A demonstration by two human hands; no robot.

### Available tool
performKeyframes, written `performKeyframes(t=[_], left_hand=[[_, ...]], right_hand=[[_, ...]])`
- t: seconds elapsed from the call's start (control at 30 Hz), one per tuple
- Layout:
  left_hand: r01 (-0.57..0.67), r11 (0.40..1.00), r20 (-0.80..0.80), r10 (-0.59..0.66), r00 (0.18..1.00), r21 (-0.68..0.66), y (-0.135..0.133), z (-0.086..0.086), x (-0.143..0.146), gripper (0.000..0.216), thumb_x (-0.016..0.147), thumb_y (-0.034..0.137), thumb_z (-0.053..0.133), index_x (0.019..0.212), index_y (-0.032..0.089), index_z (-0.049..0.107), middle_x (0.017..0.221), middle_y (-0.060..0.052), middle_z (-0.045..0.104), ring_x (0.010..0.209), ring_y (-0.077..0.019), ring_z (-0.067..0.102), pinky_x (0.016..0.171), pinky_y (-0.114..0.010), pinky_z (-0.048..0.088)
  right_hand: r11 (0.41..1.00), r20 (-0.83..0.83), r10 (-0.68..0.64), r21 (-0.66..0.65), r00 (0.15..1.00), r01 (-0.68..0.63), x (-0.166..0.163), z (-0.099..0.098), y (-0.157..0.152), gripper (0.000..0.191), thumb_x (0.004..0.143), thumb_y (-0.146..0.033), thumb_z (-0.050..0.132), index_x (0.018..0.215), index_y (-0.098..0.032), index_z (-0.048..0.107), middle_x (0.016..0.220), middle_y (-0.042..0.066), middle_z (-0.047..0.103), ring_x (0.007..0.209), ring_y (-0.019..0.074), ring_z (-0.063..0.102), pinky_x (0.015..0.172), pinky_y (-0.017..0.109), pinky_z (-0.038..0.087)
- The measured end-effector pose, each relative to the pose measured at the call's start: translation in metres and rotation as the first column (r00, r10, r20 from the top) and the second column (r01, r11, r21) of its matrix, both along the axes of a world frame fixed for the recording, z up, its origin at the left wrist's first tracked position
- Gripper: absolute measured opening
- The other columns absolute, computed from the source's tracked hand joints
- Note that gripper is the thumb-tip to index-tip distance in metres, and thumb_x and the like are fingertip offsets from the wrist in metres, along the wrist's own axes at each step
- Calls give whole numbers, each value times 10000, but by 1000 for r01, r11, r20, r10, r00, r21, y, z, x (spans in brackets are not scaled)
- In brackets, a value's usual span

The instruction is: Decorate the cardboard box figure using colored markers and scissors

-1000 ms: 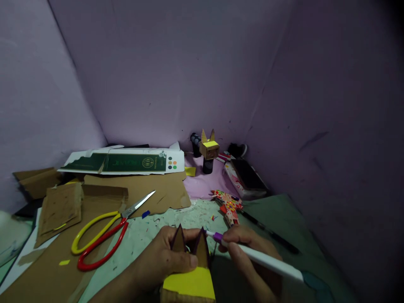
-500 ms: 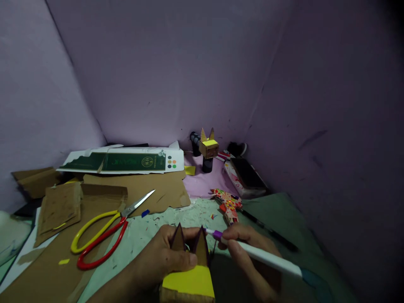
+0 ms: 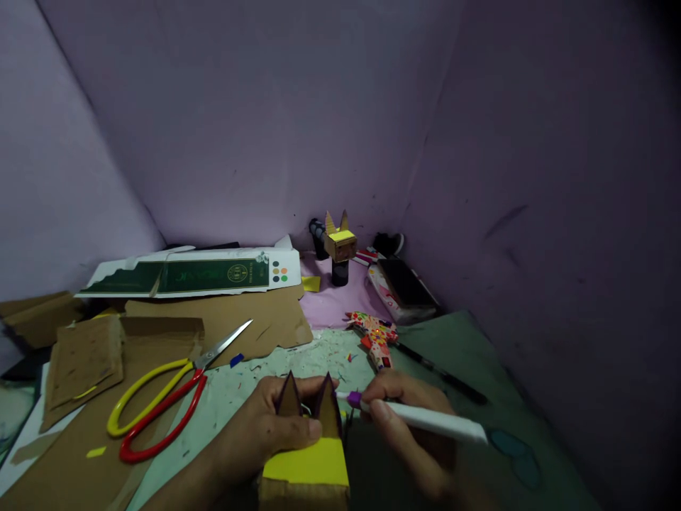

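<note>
My left hand [image 3: 269, 422] is closed on a small cardboard box [image 3: 306, 461] with a yellow top and two pointed cardboard ears. Its thumb lies across the base of the ears, whose edges are coloured dark purple. Between the thumb and fingers of my right hand [image 3: 407, 419] is a white marker [image 3: 436, 420] with a purple collar. The marker's tip points left and is at or very near the outer edge of the right ear [image 3: 328, 408]; contact is hard to make out.
Scissors [image 3: 198, 365] with yellow and red handles lie on cardboard [image 3: 228, 312] at left. Beyond my right hand are a flower-patterned glue gun [image 3: 377, 337] and a phone [image 3: 407, 282] on a box. A similar eared cardboard box [image 3: 340, 243] stands on a black cylinder behind.
The whole view has shifted, so everything appears slightly farther left. The marker's tip has come a little lower along the right ear's edge. Both hands keep their holds.
</note>
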State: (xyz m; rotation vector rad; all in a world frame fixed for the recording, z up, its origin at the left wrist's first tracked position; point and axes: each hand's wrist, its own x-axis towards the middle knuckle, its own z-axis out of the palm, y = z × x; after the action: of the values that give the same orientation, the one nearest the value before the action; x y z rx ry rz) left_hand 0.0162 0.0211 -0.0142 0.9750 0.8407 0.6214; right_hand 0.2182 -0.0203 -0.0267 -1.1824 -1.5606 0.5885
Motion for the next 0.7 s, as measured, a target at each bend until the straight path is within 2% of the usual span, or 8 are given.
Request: performKeyframes(t=[0.13, 0.23, 0.43, 0.53, 0.6, 0.7], left_hand=[[-25, 999, -13, 25, 1000, -26, -1, 1, 1, 448, 552, 304, 870, 980, 188, 811, 723, -5, 682, 633, -132, 529, 587, -222, 376], [-21, 999, 18, 21, 1000, -25, -1, 2, 2, 437, 552, 310, 874, 969, 193, 814, 719, -7, 691, 639, -143, 552, 578, -224, 386], [-20, 999, 18, 21, 1000, -44, -2, 2, 2, 459, 556, 306, 875, 999, 207, 809, 728, 10, 684, 627, -119, 555, 594, -209, 389], [-23, 999, 30, 24, 999, -45, -1, 0, 1, 472, 544, 311, 885, 1002, 225, 810, 745, 0, 722, 666, -147, 598, 626, -222, 423], [-29, 999, 35, 30, 999, -39, 0, -2, 1, 491, 535, 325, 895, 1008, 224, 810, 770, -10, 738, 690, -161, 617, 646, -230, 439], [-13, 1000, 60, 14, 998, -13, 1, -3, 2, 493, 548, 352, 896, 1010, 203, 811, 787, -32, 742, 693, -169, 614, 616, -234, 435]], right_hand=[[999, 3, 38, 9, 999, -38, 1, -1, 1, 288, 914, -362, 521, 696, -235, 660, 603, -7, 594, 571, 167, 511, 574, 288, 332], [1000, -3, 9, 10, 1000, -9, 2, -2, 2, 283, 922, -373, 513, 732, -240, 673, 619, -1, 602, 587, 177, 532, 579, 291, 344], [1000, 2, 2, -28, 1000, -2, 2, -2, 1, 388, 937, -491, 503, 694, -243, 677, 596, 5, 592, 593, 183, 526, 559, 292, 318], [997, -34, -51, -55, 998, 49, 3, -4, 1, 450, 930, -578, 504, 689, -244, 687, 594, 14, 618, 597, 190, 555, 552, 294, 341], [994, -100, -96, -63, 990, 90, 3, -6, 3, 411, 939, -571, 518, 778, -250, 718, 608, 12, 655, 600, 192, 591, 568, 292, 399], [1000, -206, -28, -8, 978, 27, 5, -10, 9, 279, 980, -467, 527, 1021, -267, 718, 662, -4, 717, 617, 178, 661, 617, 276, 498]])
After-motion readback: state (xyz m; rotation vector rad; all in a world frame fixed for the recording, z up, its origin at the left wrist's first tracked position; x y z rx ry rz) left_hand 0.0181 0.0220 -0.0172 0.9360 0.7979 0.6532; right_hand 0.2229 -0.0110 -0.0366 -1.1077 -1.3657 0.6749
